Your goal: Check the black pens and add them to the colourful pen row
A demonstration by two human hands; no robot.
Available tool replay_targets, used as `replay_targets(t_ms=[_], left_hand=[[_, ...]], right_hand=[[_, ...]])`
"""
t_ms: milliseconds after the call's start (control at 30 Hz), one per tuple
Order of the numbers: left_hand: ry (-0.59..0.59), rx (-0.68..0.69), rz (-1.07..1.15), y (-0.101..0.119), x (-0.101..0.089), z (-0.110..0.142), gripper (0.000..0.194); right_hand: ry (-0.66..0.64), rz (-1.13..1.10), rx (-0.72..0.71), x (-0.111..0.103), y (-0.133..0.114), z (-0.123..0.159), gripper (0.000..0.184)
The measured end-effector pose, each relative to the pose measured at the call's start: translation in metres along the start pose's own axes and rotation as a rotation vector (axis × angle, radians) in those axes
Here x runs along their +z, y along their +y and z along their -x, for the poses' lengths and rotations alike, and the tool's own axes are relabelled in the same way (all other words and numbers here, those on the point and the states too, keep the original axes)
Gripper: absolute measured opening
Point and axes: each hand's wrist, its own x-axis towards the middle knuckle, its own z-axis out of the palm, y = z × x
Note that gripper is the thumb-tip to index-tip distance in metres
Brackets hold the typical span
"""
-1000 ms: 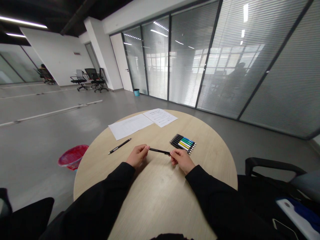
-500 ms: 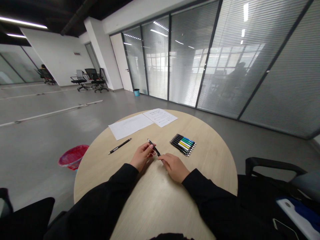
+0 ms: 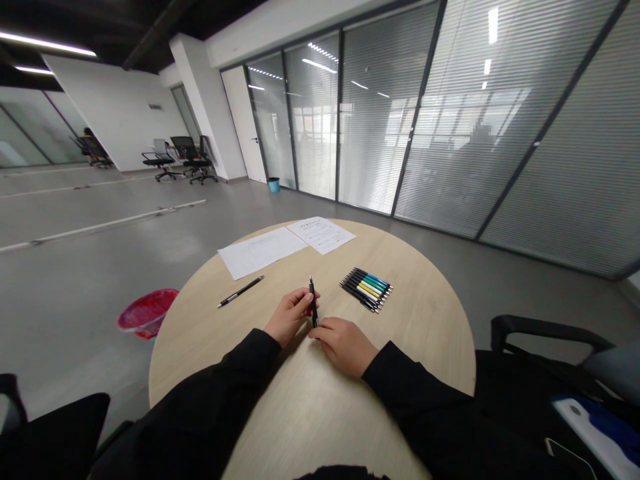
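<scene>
A black pen (image 3: 313, 303) is held between both hands above the round table (image 3: 410, 347), its tip pointing away from me. Thumb and fingers of my left hand (image 3: 291, 313) pinch the upper part of its barrel. My right hand (image 3: 344, 343) is closed around the near end, which its fingers partly hide. To the right lies a row of several pens (image 3: 367, 289) side by side, with black, white, yellow, green and blue barrels. A single black pen (image 3: 241, 291) rests on the table to the left of my left hand.
Two printed paper sheets, a left one (image 3: 263, 252) and a right one (image 3: 323, 235), lie at the table's far side. On the floor at left stands a red-lined bin (image 3: 147, 312). A black armchair (image 3: 545, 327) is at the right, with a white and blue object (image 3: 595, 427) on it.
The pen has turned from a slant to nearly straight away from me. My right hand has moved slightly nearer and left with the pen's near end; the left has shifted slightly.
</scene>
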Motion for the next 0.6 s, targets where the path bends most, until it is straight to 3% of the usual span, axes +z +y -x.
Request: replay_targets(t_ms=[600], left_hand=[[-0.017, 0.018, -0.025, -0.0038, -0.0031, 0.0003, 0.034]], right_hand=[[-0.028, -0.032, 0.019, -0.0004, 0.0007, 0.0004, 0.019]])
